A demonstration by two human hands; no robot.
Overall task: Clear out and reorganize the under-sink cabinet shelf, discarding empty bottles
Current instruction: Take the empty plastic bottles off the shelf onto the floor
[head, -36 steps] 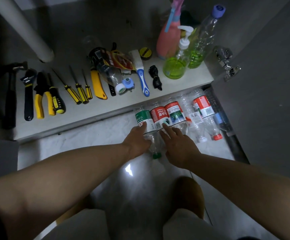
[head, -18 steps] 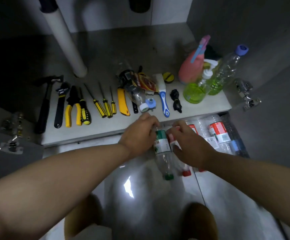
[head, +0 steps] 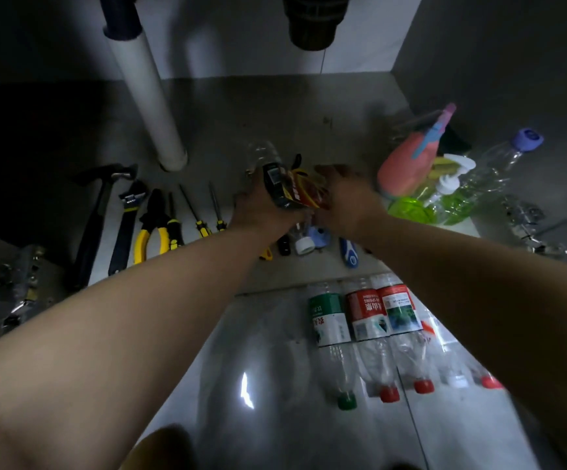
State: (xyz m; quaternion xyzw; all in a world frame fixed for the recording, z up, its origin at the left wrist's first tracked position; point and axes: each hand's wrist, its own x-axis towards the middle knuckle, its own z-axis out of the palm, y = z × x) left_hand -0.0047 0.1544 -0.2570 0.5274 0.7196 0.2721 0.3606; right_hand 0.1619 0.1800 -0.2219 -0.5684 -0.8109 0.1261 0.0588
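**Head view: both hands flank the lying bottle on the shelf**

Mid-shelf, the dark-labelled bottle [head: 283, 189] lies on its side on the cabinet shelf [head: 275, 113]. Its long axis runs far to near, with the clear base at the far end and the white cap [head: 304, 245] at the near end, close to the shelf's front edge. The left hand [head: 260, 212] sits against its left flank and the right hand [head: 348, 201] against its right flank, with the label showing between them. Neither hand is clearly nearer. Blur and the backs of the hands hide the fingers, so I cannot tell whether either hand actually grips the bottle. It is clear plastic with a black, red and yellow wrap. It looks empty, though the light is too poor to be sure. Drawing it nearward, cap first, would likely bring it to the row of bottles [head: 366, 317] lying on the floor [head: 275, 334].
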